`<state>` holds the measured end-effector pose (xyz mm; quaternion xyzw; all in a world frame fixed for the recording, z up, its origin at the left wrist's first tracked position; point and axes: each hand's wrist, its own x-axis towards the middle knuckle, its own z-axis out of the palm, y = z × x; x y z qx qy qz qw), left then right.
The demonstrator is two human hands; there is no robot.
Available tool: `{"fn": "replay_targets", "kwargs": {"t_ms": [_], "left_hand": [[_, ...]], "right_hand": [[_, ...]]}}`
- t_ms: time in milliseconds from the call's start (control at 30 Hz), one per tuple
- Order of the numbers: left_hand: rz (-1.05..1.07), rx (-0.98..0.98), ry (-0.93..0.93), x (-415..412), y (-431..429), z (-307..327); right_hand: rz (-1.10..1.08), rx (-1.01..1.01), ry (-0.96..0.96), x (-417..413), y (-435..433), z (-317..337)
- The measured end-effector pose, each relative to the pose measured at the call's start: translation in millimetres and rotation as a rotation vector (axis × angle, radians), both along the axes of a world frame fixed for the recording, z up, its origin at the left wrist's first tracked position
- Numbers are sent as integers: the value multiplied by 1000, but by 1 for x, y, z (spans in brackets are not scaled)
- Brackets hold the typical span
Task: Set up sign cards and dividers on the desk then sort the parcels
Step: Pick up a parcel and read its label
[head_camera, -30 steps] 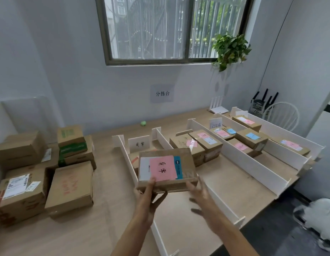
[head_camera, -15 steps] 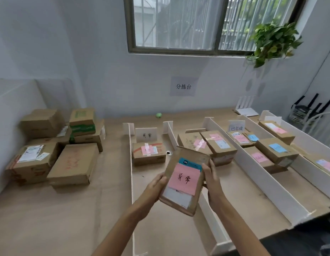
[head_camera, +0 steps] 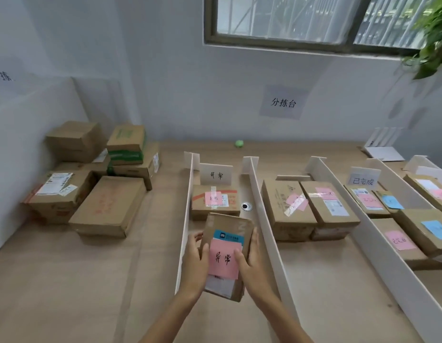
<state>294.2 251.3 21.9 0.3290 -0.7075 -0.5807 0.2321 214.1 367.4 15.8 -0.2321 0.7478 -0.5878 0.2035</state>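
My left hand [head_camera: 194,262] and right hand [head_camera: 252,263] clasp the pink-noted parcel [head_camera: 226,256] over the leftmost lane, near its sign card [head_camera: 216,174]. Lowered crooked, it could tip the left divider [head_camera: 184,231].

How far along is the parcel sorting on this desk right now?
Setup looks done: white dividers stand in rows, and sign cards mark lanes. Several labelled parcels already lie in the lanes. In hand: the left hand and right hand hold a pink-noted parcel over the leftmost lane, in front of another pink-noted box. Left: the stack of unsorted boxes on the desk's left side.
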Motion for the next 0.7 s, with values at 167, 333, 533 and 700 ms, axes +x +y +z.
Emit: {"fn": "replay_targets", "kwargs": {"t_ms": [167, 333, 533, 700], "left_hand": [[-90, -331, -160, -44, -54, -37], [-165, -367, -265, -93, -99, -75], [-322, -312, -430, -114, -113, -122], [-319, -325, -482, -112, -113, -138]], "right_hand": [[-15, 69, -87, -71, -59, -27], [67, 164, -187, -101, -102, -63], [130, 261, -135, -123, -121, -108], [210, 270, -30, -126, -127, -128]]}}
